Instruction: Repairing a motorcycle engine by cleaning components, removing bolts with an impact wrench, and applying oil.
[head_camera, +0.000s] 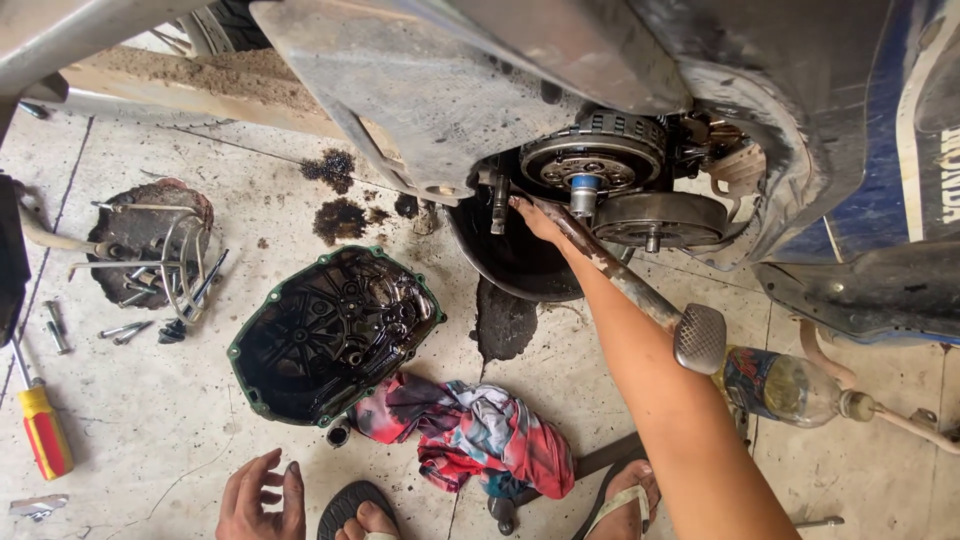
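Leaning over the floor, the motorcycle is showing its opened engine side, the clutch assembly sitting just right of the right hand. That hand is reaching up under the casing, its fingertips touching oily parts by the kick lever, which is running lengthwise along the forearm; whether they are gripping is unclear. The left hand is resting spread on the concrete, holding nothing, well apart, near the removed clutch cover.
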